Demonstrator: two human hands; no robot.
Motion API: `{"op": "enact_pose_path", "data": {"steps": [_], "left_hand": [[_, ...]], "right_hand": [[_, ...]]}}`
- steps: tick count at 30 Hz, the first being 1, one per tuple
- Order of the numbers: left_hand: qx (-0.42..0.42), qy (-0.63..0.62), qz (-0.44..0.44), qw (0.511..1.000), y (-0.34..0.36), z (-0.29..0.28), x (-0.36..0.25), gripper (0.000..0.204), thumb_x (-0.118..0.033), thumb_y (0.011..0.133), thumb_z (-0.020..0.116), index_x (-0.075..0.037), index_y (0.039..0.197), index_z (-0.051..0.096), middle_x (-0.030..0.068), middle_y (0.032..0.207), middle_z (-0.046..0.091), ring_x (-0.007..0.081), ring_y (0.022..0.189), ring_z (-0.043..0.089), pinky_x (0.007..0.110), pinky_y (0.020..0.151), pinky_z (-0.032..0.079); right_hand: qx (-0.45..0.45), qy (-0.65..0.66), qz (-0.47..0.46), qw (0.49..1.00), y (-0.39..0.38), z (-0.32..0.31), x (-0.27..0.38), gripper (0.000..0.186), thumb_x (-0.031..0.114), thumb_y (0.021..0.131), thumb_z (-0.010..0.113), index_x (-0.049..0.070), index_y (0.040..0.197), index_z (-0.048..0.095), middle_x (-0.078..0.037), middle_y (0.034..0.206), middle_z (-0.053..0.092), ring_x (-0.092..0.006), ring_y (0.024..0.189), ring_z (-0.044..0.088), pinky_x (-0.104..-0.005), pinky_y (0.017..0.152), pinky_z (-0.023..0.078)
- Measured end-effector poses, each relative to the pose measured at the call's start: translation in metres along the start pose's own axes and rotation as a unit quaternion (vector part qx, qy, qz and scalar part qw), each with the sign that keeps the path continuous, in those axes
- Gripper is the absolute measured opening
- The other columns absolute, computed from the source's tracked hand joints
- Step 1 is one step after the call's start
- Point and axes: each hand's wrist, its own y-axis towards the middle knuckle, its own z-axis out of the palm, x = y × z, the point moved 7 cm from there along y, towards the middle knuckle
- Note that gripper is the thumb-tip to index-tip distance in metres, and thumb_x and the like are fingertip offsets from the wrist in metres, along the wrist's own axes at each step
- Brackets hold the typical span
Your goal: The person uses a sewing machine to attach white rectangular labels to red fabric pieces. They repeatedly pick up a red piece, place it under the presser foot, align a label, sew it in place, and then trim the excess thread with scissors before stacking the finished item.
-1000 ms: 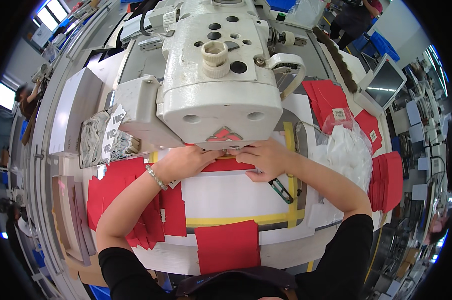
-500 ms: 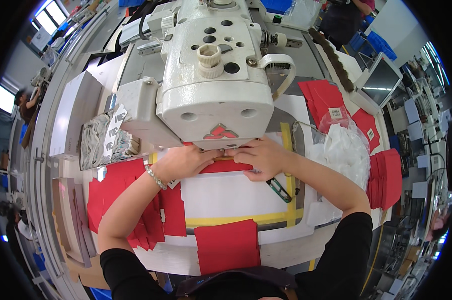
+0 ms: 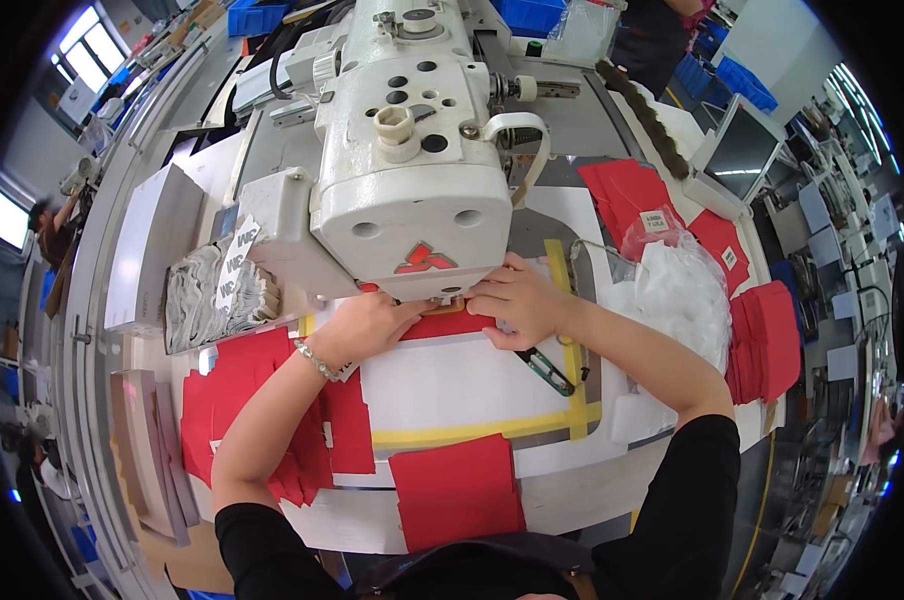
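Under the head of a white sewing machine (image 3: 412,215), a red fabric piece (image 3: 440,326) lies on the white work plate (image 3: 452,385). My left hand (image 3: 362,328), with a beaded bracelet at its wrist, presses its closed fingers on the piece's left side. From the right, my right hand (image 3: 524,305) reaches in with curled fingers, its fingertips at the piece's edge. Dark green thread snips (image 3: 546,372) stick out from below that hand and seem tucked in it. Between the fingertips shows a small yellowish part (image 3: 457,306); the needle is hidden.
Red fabric stacks lie at left (image 3: 272,420), near front (image 3: 457,490) and far right (image 3: 767,340). White padding in a plastic bag (image 3: 680,300) sits right of my forearm. Left are a box of folded cloth (image 3: 222,285) and white carton (image 3: 152,245); a screen (image 3: 742,155) stands back right.
The view has shifted a little, so the machine appears further left. Both hands stay at the red fabric piece; the right fingers have curled slightly and the snips shifted a little with that hand.
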Motion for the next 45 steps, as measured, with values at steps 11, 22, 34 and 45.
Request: {"op": "enact_pose_path", "data": {"steps": [11, 22, 34, 45], "left_hand": [[0.127, 0.026, -0.118, 0.985, -0.001, 0.023, 0.029, 0.031, -0.035, 0.101, 0.048, -0.02, 0.123, 0.064, 0.015, 0.083, 0.067, 0.0334, 0.07, 0.068, 0.044, 0.059, 0.056], [0.053, 0.044, -0.063, 0.996, 0.001, 0.006, 0.01, 0.029, -0.027, 0.097, 0.054, -0.02, 0.123, 0.066, 0.0145, 0.094, 0.067, 0.0295, 0.079, 0.069, 0.043, 0.062, 0.057], [-0.075, 0.067, 0.016, 0.995, -0.007, -0.012, -0.027, 0.044, -0.022, 0.089, 0.066, -0.018, 0.133, 0.06, 0.0051, 0.123, 0.063, 0.0204, 0.117, 0.055, 0.042, 0.101, 0.041], [-0.102, 0.088, -0.041, 0.99, -0.018, -0.018, -0.03, 0.034, -0.031, 0.08, 0.074, -0.009, 0.105, 0.071, 0.0001, 0.097, 0.069, 0.0173, 0.098, 0.059, 0.034, 0.092, 0.039]], "right_hand": [[-0.049, -0.016, 0.017, 0.999, 0.005, -0.006, -0.018, 0.02, 0.021, 0.07, 0.069, 0.008, 0.083, 0.062, -0.006, 0.092, 0.06, -0.0241, 0.091, 0.056, -0.0369, 0.081, 0.043], [-0.081, -0.027, 0.024, 0.996, 0.005, -0.007, -0.016, 0.02, 0.023, 0.071, 0.072, 0.007, 0.081, 0.063, -0.006, 0.091, 0.058, -0.0238, 0.089, 0.055, -0.0366, 0.079, 0.042], [-0.041, -0.07, 0.06, 0.995, -0.018, -0.014, -0.01, 0.025, 0.03, 0.071, 0.076, 0.01, 0.078, 0.062, -0.003, 0.084, 0.055, -0.0227, 0.084, 0.054, -0.0362, 0.077, 0.042], [0.09, -0.231, 0.016, 0.969, -0.022, -0.025, 0.038, 0.009, 0.015, 0.077, 0.067, 0.013, 0.085, 0.068, 0.004, 0.087, 0.057, -0.0159, 0.089, 0.055, -0.0377, 0.084, 0.04]]}}
